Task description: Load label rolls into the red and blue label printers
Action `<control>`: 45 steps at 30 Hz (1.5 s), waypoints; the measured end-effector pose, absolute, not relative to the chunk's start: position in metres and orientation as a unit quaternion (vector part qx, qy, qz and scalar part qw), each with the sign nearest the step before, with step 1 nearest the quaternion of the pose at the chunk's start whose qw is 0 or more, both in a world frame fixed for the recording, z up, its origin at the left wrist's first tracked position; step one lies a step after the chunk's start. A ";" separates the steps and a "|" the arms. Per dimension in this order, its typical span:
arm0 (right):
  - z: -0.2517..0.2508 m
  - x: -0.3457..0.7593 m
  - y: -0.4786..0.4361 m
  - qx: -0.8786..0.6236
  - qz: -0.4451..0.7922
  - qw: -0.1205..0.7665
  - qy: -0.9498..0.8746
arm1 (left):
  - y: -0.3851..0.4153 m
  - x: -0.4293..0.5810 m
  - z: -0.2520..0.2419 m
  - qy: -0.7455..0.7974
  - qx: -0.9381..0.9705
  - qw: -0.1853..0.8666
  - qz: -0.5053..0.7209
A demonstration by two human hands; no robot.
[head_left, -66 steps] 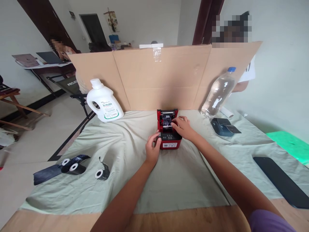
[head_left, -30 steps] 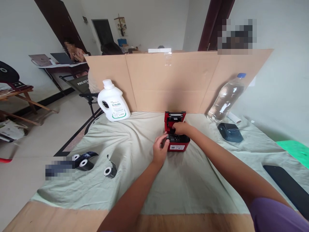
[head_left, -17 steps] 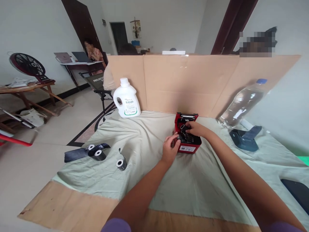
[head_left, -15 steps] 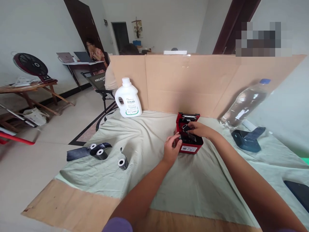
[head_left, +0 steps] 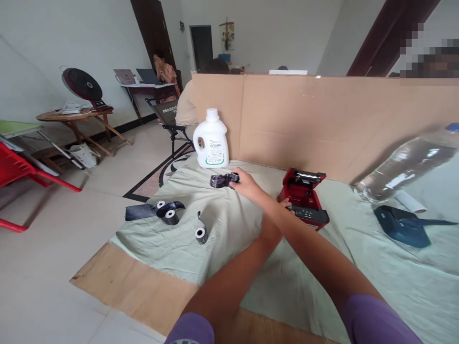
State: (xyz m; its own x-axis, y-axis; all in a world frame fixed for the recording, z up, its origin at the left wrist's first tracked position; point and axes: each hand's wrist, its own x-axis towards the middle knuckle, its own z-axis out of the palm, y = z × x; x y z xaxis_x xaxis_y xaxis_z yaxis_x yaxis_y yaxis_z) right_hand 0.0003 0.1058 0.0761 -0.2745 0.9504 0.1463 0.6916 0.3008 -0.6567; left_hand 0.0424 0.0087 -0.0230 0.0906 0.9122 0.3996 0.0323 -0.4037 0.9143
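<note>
My right hand (head_left: 244, 184) is closed on a black paper roll (head_left: 224, 180) with a loose strip, held over the cloth in front of the white detergent bottle (head_left: 213, 145). My left hand (head_left: 286, 203) grips the left side of a small red and black printer (head_left: 304, 203); my right forearm crosses over and hides most of that hand. The printer's lid stands raised, and its red inner bay shows. Left of my arms, several black rolls with white cores (head_left: 171, 217) lie on the cloth, one apart from the others (head_left: 201, 234).
A cardboard screen (head_left: 287, 110) stands along the back. To the right are a large clear bottle (head_left: 405, 165), a dark blue dustpan-like object (head_left: 399, 227) and a white tube (head_left: 410, 201). A person sits at a desk (head_left: 143, 86) far left, near a fan (head_left: 81, 90).
My right hand has come out of the printer and swung left, carrying the black roll. My left hand stays at the printer. The view has turned to the right-hand items shifting rightward.
</note>
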 end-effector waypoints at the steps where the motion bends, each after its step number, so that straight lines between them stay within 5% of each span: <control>1: 0.069 -0.019 0.113 -0.548 0.206 0.240 -0.774 | 0.008 0.042 -0.022 0.379 0.624 0.390 0.561; 13: 0.004 -0.108 0.133 -0.563 0.130 0.126 -0.806 | 0.008 0.034 -0.010 0.365 0.638 0.374 0.566; 21: 0.042 -0.074 0.091 -0.497 0.175 0.249 -0.813 | 0.008 0.040 -0.018 0.367 0.638 0.350 0.579; 27: 0.042 -0.062 0.019 -0.418 0.342 0.197 -0.818 | 0.006 0.037 -0.014 0.363 0.636 0.344 0.588; 36: 0.032 -0.076 -0.018 -0.561 0.281 0.087 -0.774 | 0.004 0.033 -0.010 0.375 0.669 0.317 0.557; 45: 0.034 -0.081 -0.025 -0.560 0.227 0.098 -0.790 | 0.004 0.032 -0.011 0.362 0.667 0.321 0.567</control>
State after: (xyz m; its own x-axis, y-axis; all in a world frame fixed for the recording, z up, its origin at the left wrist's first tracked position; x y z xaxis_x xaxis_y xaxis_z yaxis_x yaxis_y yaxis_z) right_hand -0.0811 -0.0253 0.0339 -0.3527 0.9303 -0.1004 0.8415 0.2684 -0.4689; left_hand 0.0322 0.0038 -0.0109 0.0955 0.8464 0.5240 0.1192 -0.5323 0.8381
